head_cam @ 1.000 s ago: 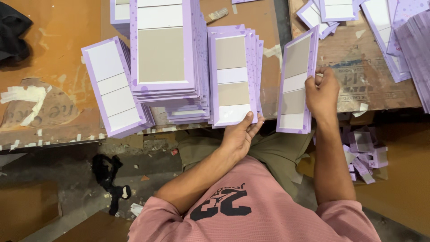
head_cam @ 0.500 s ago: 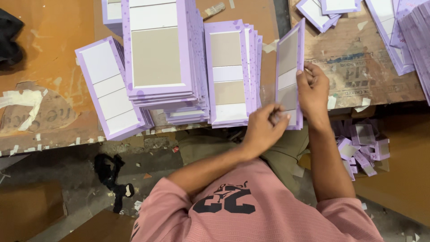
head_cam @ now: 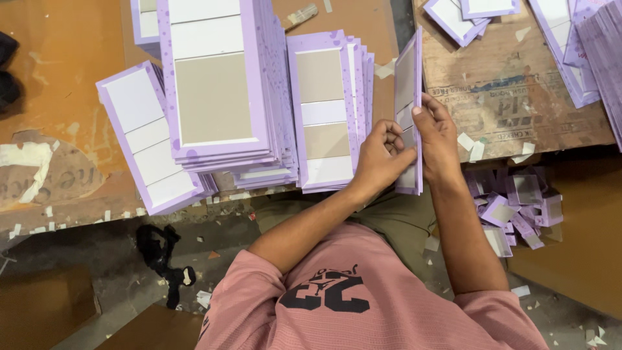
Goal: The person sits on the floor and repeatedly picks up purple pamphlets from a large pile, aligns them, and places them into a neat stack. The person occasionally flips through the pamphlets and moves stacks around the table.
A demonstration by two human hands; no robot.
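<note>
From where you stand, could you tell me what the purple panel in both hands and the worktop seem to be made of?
The purple panel looks like paper-covered board with a matt finish: thin, stiff, with flat grey and white insets. The worktop looks like bare plywood or fibreboard: brown, scuffed, unvarnished.

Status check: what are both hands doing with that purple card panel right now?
Left hand and right hand: both in a grip on the purple-bordered card panel, held on edge. Stack of purple-bordered panels sits just left. Nothing blocking.
</note>
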